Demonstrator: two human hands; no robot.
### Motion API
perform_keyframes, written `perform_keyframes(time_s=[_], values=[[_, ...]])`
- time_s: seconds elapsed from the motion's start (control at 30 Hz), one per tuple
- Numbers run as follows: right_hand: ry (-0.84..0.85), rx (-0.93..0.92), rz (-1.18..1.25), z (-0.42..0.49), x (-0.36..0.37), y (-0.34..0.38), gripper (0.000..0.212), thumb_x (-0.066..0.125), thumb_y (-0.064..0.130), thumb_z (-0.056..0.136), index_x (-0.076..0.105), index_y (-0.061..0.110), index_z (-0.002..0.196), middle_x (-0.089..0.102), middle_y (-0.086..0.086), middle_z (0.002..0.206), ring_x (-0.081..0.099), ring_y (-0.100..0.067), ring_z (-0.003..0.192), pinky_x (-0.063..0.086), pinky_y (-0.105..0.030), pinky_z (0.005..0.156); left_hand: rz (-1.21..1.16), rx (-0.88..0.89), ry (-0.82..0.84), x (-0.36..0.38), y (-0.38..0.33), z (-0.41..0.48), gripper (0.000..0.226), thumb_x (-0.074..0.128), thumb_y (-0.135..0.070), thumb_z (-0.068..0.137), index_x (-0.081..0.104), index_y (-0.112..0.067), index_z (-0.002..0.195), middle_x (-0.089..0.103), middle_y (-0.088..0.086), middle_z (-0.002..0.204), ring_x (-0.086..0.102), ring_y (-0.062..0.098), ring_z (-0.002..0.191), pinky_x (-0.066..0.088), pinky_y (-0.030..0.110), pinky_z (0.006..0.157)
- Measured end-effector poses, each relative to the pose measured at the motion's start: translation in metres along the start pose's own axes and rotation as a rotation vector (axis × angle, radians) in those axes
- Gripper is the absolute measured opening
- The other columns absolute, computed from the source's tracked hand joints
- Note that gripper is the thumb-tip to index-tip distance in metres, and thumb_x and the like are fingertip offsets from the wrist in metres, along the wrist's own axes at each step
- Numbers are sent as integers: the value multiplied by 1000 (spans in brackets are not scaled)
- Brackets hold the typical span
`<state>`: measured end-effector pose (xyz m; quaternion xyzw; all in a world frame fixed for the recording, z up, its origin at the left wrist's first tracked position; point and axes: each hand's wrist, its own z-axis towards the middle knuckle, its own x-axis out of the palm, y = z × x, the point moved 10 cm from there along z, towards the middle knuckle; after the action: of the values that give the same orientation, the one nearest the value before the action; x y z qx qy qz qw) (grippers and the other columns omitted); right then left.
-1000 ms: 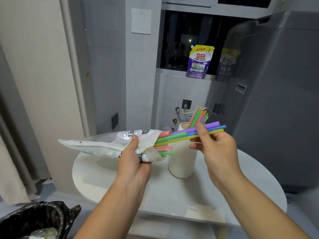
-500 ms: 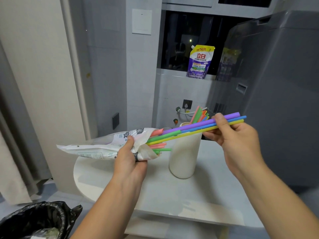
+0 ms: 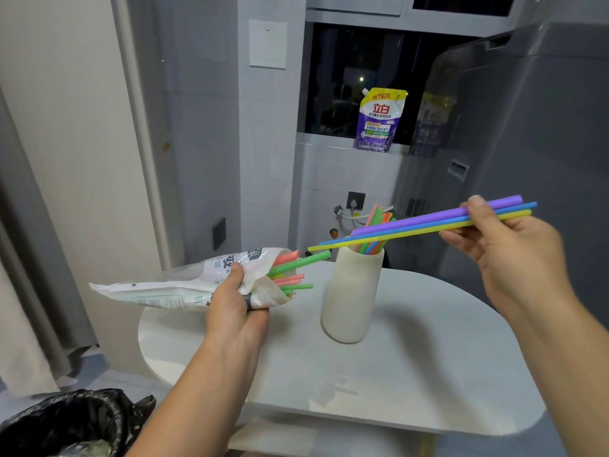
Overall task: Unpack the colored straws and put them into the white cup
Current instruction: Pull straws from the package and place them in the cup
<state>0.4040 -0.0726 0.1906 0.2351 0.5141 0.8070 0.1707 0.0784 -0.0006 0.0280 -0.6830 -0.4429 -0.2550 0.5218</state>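
My left hand [image 3: 235, 306] grips a white plastic straw bag [image 3: 171, 285] held level over the table's left side; pink and green straws [image 3: 291, 270] stick out of its open right end. My right hand [image 3: 514, 255] pinches three long straws [image 3: 421, 225], purple, blue and yellow, near their right ends. They lie almost level in the air, fully out of the bag, crossing just above the white cup [image 3: 351, 298]. The cup stands upright on the table and holds several colored straws [image 3: 374, 232].
The white rounded table [image 3: 412, 374] bears only the cup. A black-lined trash bin [image 3: 62, 427] sits at the lower left on the floor. A grey washing machine [image 3: 527, 143] stands at the right, a purple detergent pouch [image 3: 379, 120] on the window ledge behind.
My right hand has drawn the purple, blue and yellow straws rightward and upward, clear of the bag. The green straw stayed in the bag. My left hand held the bag nearly still.
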Motion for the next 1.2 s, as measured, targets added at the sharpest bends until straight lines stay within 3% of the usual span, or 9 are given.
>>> perform_keyframes(time_s=[0.07, 0.2, 0.23, 0.33, 0.43, 0.53, 0.67, 0.9, 1.2], values=[[-19, -50, -34, 0, -4, 11, 20, 66, 24, 96, 71, 10, 83, 73, 3, 71, 75, -15, 73, 62, -27, 77, -30, 10, -5, 1, 0, -2, 14, 52, -20, 111, 61, -8, 109, 75, 3, 58, 74, 18, 48, 57, 35, 41], [-55, -189, -166, -3, -9, 38, 18, 67, 28, 95, 72, 16, 83, 75, 6, 68, 77, -16, 71, 62, -28, 76, 10, 9, 5, 3, 7, -4, 22, 51, -20, 111, 63, -1, 113, 75, 4, 58, 74, 14, 48, 59, 37, 56], [-60, -222, -201, -5, -9, 45, 17, 67, 29, 95, 72, 18, 83, 75, 9, 68, 77, -15, 71, 62, -27, 75, 23, 8, 2, 1, 9, -3, 25, 53, -20, 110, 65, 1, 116, 79, 6, 67, 77, 16, 57, 61, 41, 66], [-59, -311, -289, -10, -3, 61, 15, 68, 30, 94, 71, 25, 80, 75, 6, 73, 76, -13, 69, 60, -22, 68, 3, -2, 15, -2, 16, 6, 39, 62, -21, 105, 59, -3, 140, 78, 13, 122, 77, 28, 109, 58, 54, 100], [-60, -344, -338, -11, 3, 66, 13, 69, 29, 93, 74, 20, 84, 74, 1, 78, 76, -10, 68, 59, -19, 64, 48, -11, 46, 0, 26, 7, 44, 60, -24, 106, 56, -1, 143, 73, 20, 132, 71, 36, 122, 51, 59, 109], [-63, -349, -347, -9, 4, 70, 15, 69, 28, 93, 75, 15, 89, 75, 1, 80, 75, -9, 69, 55, -13, 60, 130, -26, 86, 4, 34, 3, 40, 50, -27, 110, 59, 2, 135, 77, 26, 117, 75, 40, 110, 52, 59, 105], [-31, -380, -384, -13, 9, 79, 13, 68, 29, 93, 74, 17, 91, 73, 7, 80, 73, -5, 72, 50, -7, 56, 119, -39, 66, -3, 43, 9, 49, 57, -28, 107, 52, -2, 147, 71, 25, 134, 67, 43, 127, 46, 62, 114], [63, -331, -440, -7, 22, 64, 13, 68, 26, 93, 74, 16, 90, 74, 4, 80, 73, -4, 70, 51, -8, 56, 66, -25, 42, -5, 46, 5, 50, 65, -25, 102, 55, -6, 147, 70, 21, 138, 67, 37, 129, 47, 62, 113], [124, -239, -502, 7, 36, 30, 13, 69, 26, 92, 75, 15, 90, 74, -1, 81, 74, -17, 74, 61, -29, 70, 39, -38, 68, 0, 47, 2, 43, 61, -17, 105, 57, -4, 146, 69, 18, 138, 67, 32, 129, 53, 50, 106]])
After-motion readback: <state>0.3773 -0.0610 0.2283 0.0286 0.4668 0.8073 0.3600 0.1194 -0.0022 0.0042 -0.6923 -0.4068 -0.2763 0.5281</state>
